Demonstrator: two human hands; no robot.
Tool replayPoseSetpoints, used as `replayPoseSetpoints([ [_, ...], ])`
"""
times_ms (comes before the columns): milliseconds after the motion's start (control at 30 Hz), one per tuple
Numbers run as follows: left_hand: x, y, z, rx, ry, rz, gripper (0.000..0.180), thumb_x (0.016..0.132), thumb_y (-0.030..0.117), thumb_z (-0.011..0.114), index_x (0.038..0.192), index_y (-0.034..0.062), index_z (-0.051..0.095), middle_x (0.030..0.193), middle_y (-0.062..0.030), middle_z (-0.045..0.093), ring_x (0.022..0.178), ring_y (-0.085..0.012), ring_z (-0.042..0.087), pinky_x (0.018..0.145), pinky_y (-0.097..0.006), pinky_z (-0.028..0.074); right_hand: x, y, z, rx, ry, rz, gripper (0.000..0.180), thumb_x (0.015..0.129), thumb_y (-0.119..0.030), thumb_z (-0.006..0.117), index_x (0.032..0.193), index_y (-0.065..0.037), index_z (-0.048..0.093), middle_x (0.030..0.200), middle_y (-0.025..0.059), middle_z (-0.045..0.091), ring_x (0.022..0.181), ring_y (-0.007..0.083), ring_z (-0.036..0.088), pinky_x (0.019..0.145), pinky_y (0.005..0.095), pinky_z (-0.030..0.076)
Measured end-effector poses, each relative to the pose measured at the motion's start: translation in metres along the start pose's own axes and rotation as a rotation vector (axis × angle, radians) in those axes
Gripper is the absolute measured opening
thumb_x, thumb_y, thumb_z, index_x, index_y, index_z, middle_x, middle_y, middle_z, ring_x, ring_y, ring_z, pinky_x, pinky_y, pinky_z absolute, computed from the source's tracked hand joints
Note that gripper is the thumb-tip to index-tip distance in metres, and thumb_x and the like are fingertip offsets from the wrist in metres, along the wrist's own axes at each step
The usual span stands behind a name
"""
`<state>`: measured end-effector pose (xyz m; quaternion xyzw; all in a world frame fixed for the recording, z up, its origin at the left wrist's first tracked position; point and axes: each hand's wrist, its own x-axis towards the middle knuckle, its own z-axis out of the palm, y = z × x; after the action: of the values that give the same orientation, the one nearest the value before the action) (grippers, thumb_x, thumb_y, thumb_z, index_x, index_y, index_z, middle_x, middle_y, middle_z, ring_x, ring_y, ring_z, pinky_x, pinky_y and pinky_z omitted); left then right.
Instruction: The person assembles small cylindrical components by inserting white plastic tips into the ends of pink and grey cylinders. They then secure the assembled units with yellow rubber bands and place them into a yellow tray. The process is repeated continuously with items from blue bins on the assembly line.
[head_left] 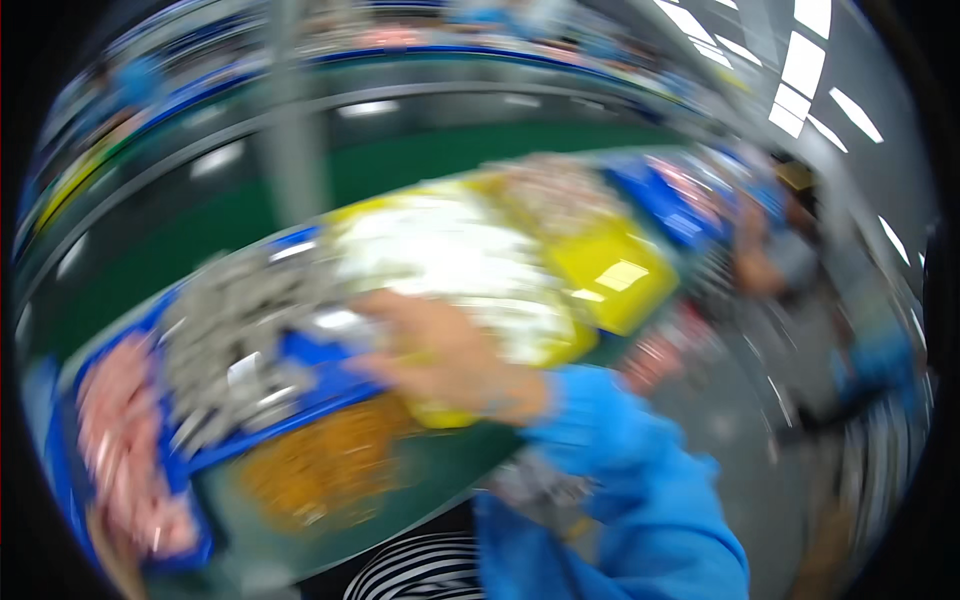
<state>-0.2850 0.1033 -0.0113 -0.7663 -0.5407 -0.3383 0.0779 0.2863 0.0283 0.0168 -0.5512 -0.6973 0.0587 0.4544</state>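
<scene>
Motion blur smears the whole view. My right hand [440, 350], in a blue sleeve, reaches over the blue tray [320, 375] of small grey packets [230, 330]. Between its thumb and forefinger is a small shiny grey-white packet [343, 322]. At the lower left rim, part of my left hand [118, 555] shows beside the pink packets [125, 440], which lie in another blue tray; its fingers are too smeared to read. Below the grey packets, a pile of orange-brown packets [325, 465] lies on the green tabletop [440, 475].
A yellow tray [432, 415] heaped with white packets [450, 260] stands beyond my right hand. Farther right are a yellow tray [620, 270] with brownish-pink packets [560, 190] and a blue tray [660, 200]. A person [765, 245] works at the right. A conveyor line [420, 95] runs behind.
</scene>
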Motion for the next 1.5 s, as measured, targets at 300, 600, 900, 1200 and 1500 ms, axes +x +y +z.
replayPoseSetpoints([
  [300, -0.004, 0.038, -0.022, -0.003, -0.069, -0.191, 0.014, 0.08, 0.003, 0.066, 0.093, 0.005, 0.064, 0.084, -0.0107, 0.058, 0.078, -0.0297, 0.061, 0.068, -0.037, 0.049, -0.025, -0.021, -0.022, 0.038, -0.056, 0.446, 0.041, 0.092, -0.01, 0.062, 0.13, -0.001, 0.051, 0.102, 0.0043, 0.055, 0.086, 0.0095, 0.052, 0.074, 0.0224, 0.044],
  [600, 0.068, -0.018, -0.032, 0.395, 0.042, 0.002, 0.008, 0.087, 0.011, 0.064, 0.094, 0.0075, 0.064, 0.088, -0.0109, 0.059, 0.082, -0.0324, 0.063, 0.07, -0.041, 0.051, -0.01, -0.042, 0.001, 0.166, -0.109, 0.381, 0.041, 0.091, -0.011, 0.069, 0.129, -0.004, 0.056, 0.096, 0.0027, 0.057, 0.081, 0.0099, 0.052, 0.074, 0.0237, 0.045],
  [900, 0.119, -0.136, 0.004, 0.838, -0.166, -0.124, 0.017, 0.082, 0.012, 0.066, 0.097, 0.0055, 0.064, 0.098, -0.0124, 0.062, 0.091, -0.0331, 0.066, 0.072, -0.044, 0.054, -0.022, -0.036, 0.016, 0.217, -0.161, 0.301, 0.042, 0.089, -0.006, 0.069, 0.128, -0.004, 0.056, 0.098, 0.0018, 0.056, 0.08, 0.0093, 0.051, 0.07, 0.0232, 0.044],
  [1200, 0.086, 0.043, -0.012, -0.622, 0.081, -0.262, 0.031, 0.092, 0.009, 0.065, 0.122, 0.0014, 0.062, 0.102, -0.0091, 0.062, 0.092, -0.0172, 0.064, 0.079, -0.03, 0.054, -0.025, -0.046, 0.009, 0.351, -0.06, 0.457, 0.047, 0.087, -0.006, 0.064, 0.131, -0.001, 0.048, 0.099, 0.0031, 0.053, 0.085, 0.0081, 0.052, 0.073, 0.0208, 0.043],
  [1500, -0.025, 0.251, 0.065, -1.322, -0.329, -0.194, 0.025, 0.083, -0.003, 0.072, 0.107, 0.0019, 0.065, 0.105, -0.0109, 0.067, 0.096, -0.0201, 0.065, 0.085, -0.032, 0.053, 0.005, -0.073, 0.06, 0.879, -0.249, 0.736, 0.032, 0.097, -0.017, 0.057, 0.125, -0.002, 0.052, 0.088, 0.0083, 0.063, 0.07, 0.0122, 0.06, 0.056, 0.0234, 0.05],
])
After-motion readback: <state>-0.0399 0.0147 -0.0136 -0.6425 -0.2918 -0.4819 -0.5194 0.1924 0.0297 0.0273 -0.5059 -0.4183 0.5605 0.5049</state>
